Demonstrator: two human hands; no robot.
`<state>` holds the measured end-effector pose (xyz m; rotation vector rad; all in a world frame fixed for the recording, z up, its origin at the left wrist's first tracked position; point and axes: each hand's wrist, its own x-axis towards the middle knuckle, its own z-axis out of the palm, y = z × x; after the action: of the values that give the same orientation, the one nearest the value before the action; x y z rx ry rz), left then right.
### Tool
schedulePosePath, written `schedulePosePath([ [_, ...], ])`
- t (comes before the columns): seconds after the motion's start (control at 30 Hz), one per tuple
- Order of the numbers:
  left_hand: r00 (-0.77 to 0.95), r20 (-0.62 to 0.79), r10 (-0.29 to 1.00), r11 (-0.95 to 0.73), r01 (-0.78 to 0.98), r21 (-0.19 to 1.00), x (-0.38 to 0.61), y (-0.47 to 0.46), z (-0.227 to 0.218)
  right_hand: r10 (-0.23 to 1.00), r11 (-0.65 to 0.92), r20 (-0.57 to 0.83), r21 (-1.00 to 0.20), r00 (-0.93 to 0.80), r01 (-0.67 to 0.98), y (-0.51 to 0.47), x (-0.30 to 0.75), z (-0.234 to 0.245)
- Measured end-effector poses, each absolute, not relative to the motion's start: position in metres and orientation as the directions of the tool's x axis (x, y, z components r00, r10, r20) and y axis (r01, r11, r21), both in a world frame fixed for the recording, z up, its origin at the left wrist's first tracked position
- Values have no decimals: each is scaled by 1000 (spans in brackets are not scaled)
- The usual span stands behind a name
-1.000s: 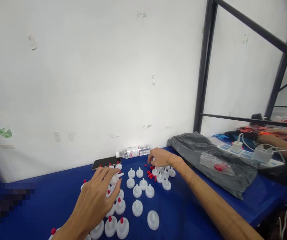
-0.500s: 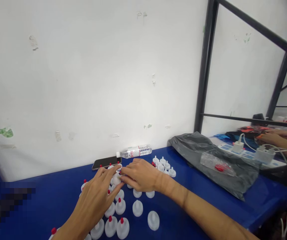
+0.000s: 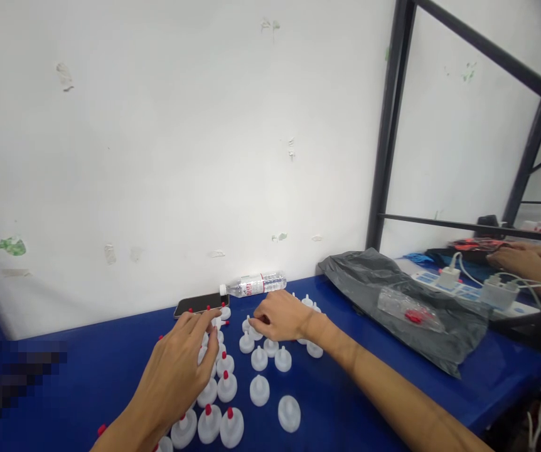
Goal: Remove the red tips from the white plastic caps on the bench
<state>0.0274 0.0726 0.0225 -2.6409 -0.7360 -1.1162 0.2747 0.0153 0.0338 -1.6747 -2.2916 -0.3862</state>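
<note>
My left hand [image 3: 181, 351] is over the left group of squat white plastic bottles with pointed nozzles. Between its thumb and forefinger is a tilted white nozzle bottle [image 3: 216, 322], its red-capped tip pointing right. My right hand [image 3: 280, 317] hovers over the right group, fingers curled in; its fingertips are hidden, so I cannot make out what they hold. Red-capped bottles [image 3: 231, 428] stand below and beside my left hand. Uncapped bottles [image 3: 260, 390] stand in front of my right hand, and one round white piece [image 3: 289, 413] is nearest to me.
A phone [image 3: 199, 304] and a lying clear water bottle [image 3: 254, 284] are by the wall. To the right lies a grey plastic bag [image 3: 393, 301] with a clear packet of red pieces [image 3: 412, 311]. Beyond the black metal frame [image 3: 386, 125] are a power strip [image 3: 471, 290] and another person's hands [image 3: 522, 260].
My right hand has moved right, away from my left hand and over the uncapped bottles. The bottle's red tip now shows beside my left fingers. My left hand has stayed nearly in place.
</note>
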Motion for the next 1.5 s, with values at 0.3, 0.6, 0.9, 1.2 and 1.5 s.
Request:
schedulePosePath([
  [0.3, 597, 704, 385, -843, 537, 5, 25, 80, 23, 921, 254, 285, 77, -266, 964, 19, 277, 29],
  [0.6, 565, 721, 401, -818, 575, 4, 14, 95, 30, 937, 225, 249, 111, -246, 968, 20, 279, 29],
  [0.9, 587, 766, 263, -873, 483, -70, 16, 101, 29, 945, 208, 234, 107, -228, 972, 22, 282, 28],
  [1.2, 600, 761, 247, -861, 496, -112, 13, 107, 25, 938, 214, 266, 68, -224, 975, 20, 278, 27],
  [1.5, 641, 751, 161, -844, 483, -231, -8, 148, 34, 919, 210, 333, 38, -210, 977, 28, 261, 43],
])
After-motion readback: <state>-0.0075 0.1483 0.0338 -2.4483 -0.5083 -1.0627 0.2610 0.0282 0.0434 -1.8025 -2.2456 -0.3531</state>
